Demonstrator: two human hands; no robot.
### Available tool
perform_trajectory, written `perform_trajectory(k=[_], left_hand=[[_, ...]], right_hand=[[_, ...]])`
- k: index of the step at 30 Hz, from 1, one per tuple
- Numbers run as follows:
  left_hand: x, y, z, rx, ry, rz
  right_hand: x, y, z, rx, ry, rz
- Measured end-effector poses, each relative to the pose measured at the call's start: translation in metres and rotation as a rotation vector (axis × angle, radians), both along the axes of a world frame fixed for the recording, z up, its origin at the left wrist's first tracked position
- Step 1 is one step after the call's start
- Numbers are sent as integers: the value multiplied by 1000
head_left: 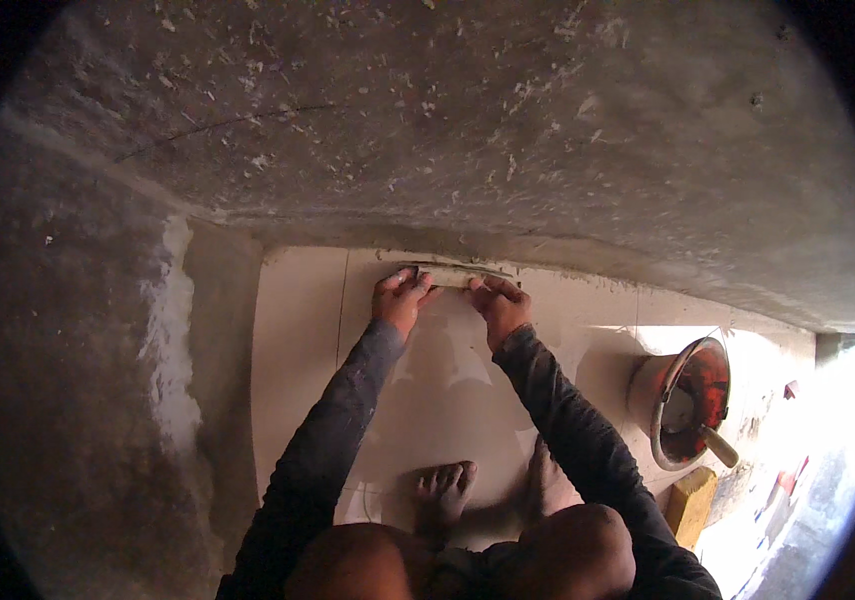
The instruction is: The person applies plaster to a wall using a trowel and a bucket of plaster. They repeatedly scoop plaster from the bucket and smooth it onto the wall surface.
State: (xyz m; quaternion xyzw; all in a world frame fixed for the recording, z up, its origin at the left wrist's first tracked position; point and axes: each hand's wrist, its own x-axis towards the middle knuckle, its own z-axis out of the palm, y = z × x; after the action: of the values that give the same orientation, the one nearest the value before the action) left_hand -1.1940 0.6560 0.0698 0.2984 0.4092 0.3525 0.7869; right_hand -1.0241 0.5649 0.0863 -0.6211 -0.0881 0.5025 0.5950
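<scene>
A narrow pale strip, apparently a cut piece of tile [453,276], lies along the foot of the grey wall where it meets the floor. My left hand [404,300] grips its left part, thumb and fingers closed on it. Toward its other end, my right hand [500,304] holds it the same way. A thin dark line of shadow or gap runs behind the strip. Light floor tiles [293,320] lie under both hands, with a smeared, shiny patch between my forearms.
A bucket [645,393] with grey matter inside and a tool handle [718,447] over its rim stands at the right. Near it lies a yellowish block [692,506]. Rough grey walls [508,120] rise ahead and at left. My bare feet [445,490] are on the tiles.
</scene>
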Motion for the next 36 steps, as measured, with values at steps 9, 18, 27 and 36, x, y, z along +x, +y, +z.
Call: perform_trajectory(k=[9,18,27,36], left_hand=[[25,6,47,81,175,151],[25,-17,93,183,179,45],[17,-21,114,462,-22,110],[71,-37,16,125,92,-139]], right_hand=[[12,18,33,150,79,-89],[12,-6,95,71,22,-47],[23,-16,115,209,-123,61],[70,-53,20,39,-318,155]])
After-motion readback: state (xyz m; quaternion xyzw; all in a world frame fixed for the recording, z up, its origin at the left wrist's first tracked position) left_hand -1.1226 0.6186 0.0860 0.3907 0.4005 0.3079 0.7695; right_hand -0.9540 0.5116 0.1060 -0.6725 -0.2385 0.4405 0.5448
